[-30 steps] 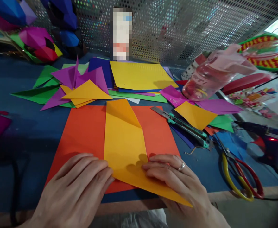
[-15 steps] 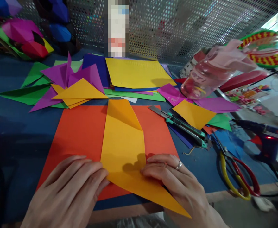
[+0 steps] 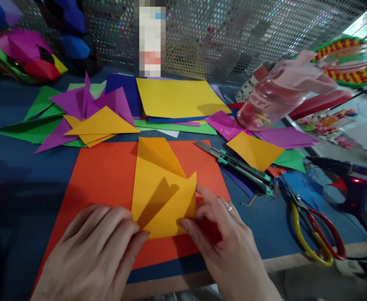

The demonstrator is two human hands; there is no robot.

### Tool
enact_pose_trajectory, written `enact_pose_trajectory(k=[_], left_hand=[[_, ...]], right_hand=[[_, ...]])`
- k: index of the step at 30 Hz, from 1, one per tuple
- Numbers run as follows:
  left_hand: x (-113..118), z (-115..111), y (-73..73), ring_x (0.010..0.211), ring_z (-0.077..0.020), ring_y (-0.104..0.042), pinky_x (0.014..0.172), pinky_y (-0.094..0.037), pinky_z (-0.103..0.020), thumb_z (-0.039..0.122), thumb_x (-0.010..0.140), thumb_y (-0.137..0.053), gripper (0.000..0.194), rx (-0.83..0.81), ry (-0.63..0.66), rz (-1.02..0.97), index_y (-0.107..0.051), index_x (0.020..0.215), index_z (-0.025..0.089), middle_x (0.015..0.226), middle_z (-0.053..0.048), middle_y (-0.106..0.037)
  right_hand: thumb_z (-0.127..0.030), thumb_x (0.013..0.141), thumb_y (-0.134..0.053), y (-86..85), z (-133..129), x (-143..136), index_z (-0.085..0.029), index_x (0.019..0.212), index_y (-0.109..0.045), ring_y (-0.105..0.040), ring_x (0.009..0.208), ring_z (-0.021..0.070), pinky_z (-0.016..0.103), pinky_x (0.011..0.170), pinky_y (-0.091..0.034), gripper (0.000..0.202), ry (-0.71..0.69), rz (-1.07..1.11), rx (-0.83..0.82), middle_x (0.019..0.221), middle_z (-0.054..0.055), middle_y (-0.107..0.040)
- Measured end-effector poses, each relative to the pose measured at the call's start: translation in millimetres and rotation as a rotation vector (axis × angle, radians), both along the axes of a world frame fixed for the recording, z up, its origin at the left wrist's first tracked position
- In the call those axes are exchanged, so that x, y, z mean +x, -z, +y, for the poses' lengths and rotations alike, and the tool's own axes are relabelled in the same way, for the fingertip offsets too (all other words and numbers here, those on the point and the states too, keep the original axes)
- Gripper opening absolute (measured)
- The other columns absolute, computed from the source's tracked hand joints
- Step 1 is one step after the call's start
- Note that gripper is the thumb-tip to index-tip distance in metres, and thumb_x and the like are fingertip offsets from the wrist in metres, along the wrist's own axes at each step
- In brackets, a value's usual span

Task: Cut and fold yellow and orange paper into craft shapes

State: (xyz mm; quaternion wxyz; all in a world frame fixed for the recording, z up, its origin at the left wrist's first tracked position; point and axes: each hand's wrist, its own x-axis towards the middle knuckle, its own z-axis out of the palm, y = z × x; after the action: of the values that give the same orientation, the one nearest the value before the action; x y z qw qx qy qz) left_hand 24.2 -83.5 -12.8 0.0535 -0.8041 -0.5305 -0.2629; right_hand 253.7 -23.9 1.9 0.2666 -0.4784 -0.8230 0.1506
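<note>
A strip of orange-yellow paper (image 3: 156,184) lies over a larger red-orange sheet (image 3: 105,175), its far end folded over at a slant. The near part of the strip is bent up and over, with its pointed corner raised at the right. My left hand (image 3: 98,246) is closed at the strip's lower left edge, thumb and fingers pinching the paper there. My right hand (image 3: 221,234) grips the folded flap at its right side, thumb in front and fingers behind; a ring shows on one finger.
Right of the sheet lie a green utility knife (image 3: 240,169), scissors (image 3: 315,230) and a glue gun (image 3: 349,179) with a lit red light. Folded paper pieces (image 3: 102,125) and a yellow sheet (image 3: 180,98) stand behind. A pink bottle (image 3: 274,96) is at the back right.
The near flap of the orange-yellow paper, which pointed toward me, has been lifted and folded upward by my right hand. My left hand stays at the lower left edge.
</note>
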Motion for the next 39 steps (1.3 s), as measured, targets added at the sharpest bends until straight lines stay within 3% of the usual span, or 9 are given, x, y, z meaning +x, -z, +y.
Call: enact_pose_trajectory(k=[5, 17, 20, 23, 26, 30, 34, 39], left_hand=[[0, 0, 1.6, 0.081, -0.0249, -0.056, 0.078, -0.040, -0.042, 0.021, 0.104, -0.052, 0.017, -0.010, -0.046, 0.015, -0.058, 0.088, 0.020, 0.084, -0.004, -0.062], [-1, -1, 3.8, 0.080, -0.0273, -0.060, 0.080, -0.044, -0.047, 0.020, 0.103, -0.052, 0.017, 0.042, -0.050, 0.082, -0.061, 0.089, 0.019, 0.084, -0.005, -0.066], [-2, -3, 8.4, 0.089, -0.0294, -0.064, 0.086, -0.046, -0.048, 0.020, 0.103, -0.052, 0.015, 0.066, -0.056, 0.078, -0.067, 0.102, 0.017, 0.097, -0.009, -0.071], [0, 0, 10.9, 0.113, -0.0339, -0.063, 0.101, -0.042, -0.051, 0.013, 0.102, -0.045, 0.030, 0.099, 0.033, 0.127, -0.065, 0.124, 0.010, 0.126, -0.017, -0.068], [5, 4, 9.7, 0.133, -0.0291, -0.053, 0.118, -0.030, -0.045, 0.007, 0.099, -0.034, 0.047, 0.060, 0.159, 0.205, -0.058, 0.139, 0.011, 0.144, -0.013, -0.061], [7, 8, 8.2, 0.142, -0.0229, -0.046, 0.124, -0.021, -0.037, 0.002, 0.093, -0.035, 0.056, 0.012, 0.197, 0.227, -0.053, 0.146, 0.012, 0.153, -0.008, -0.055], [4, 21, 6.0, 0.140, -0.0186, -0.049, 0.115, -0.034, -0.034, 0.003, 0.092, -0.035, 0.063, -0.032, 0.213, 0.257, -0.043, 0.154, 0.013, 0.160, -0.004, -0.048], [9, 58, -5.0, 0.130, -0.0208, -0.059, 0.104, -0.048, -0.037, 0.015, 0.105, -0.035, 0.047, -0.112, 0.202, 0.200, -0.042, 0.152, 0.014, 0.149, -0.008, -0.059]], right_hand=[[-0.031, 0.102, -0.057, 3.9, 2, -2, -0.022, 0.139, -0.052, -0.065, 0.078, 0.0212, 0.033, 0.071, -0.054, 0.039, -0.008, -0.043, 0.019, 0.077, -0.001, -0.069], [-0.031, 0.101, -0.061, 13.9, 1, -1, -0.009, 0.140, -0.054, -0.061, 0.096, 0.0279, 0.042, 0.086, -0.051, 0.045, -0.040, -0.086, 0.096, 0.094, 0.009, -0.071], [-0.029, 0.102, -0.058, 13.6, 1, -2, -0.011, 0.139, -0.056, -0.061, 0.095, 0.0284, 0.043, 0.086, -0.050, 0.041, -0.021, -0.075, 0.105, 0.098, 0.010, -0.072], [-0.030, 0.104, -0.055, 12.1, 2, -2, -0.012, 0.136, -0.061, -0.060, 0.094, 0.0287, 0.044, 0.085, -0.050, 0.038, -0.021, -0.105, 0.106, 0.099, 0.010, -0.072], [-0.032, 0.104, -0.054, 11.8, 2, -2, -0.009, 0.134, -0.064, -0.059, 0.094, 0.0290, 0.045, 0.084, -0.051, 0.039, -0.023, -0.152, 0.106, 0.099, 0.011, -0.071], [-0.029, 0.102, -0.057, 14.0, 1, -3, -0.007, 0.137, -0.062, -0.059, 0.097, 0.0303, 0.048, 0.085, -0.053, 0.041, -0.008, -0.192, 0.140, 0.104, 0.013, -0.070], [-0.024, 0.102, -0.052, 16.0, 0, -2, -0.006, 0.143, -0.057, -0.059, 0.098, 0.0309, 0.048, 0.082, -0.052, 0.044, -0.009, -0.234, 0.176, 0.108, 0.013, -0.070], [-0.026, 0.104, -0.051, 18.5, 0, -4, -0.009, 0.136, -0.063, -0.060, 0.094, 0.0284, 0.044, 0.080, -0.049, 0.038, 0.020, -0.234, 0.243, 0.099, 0.009, -0.069]])
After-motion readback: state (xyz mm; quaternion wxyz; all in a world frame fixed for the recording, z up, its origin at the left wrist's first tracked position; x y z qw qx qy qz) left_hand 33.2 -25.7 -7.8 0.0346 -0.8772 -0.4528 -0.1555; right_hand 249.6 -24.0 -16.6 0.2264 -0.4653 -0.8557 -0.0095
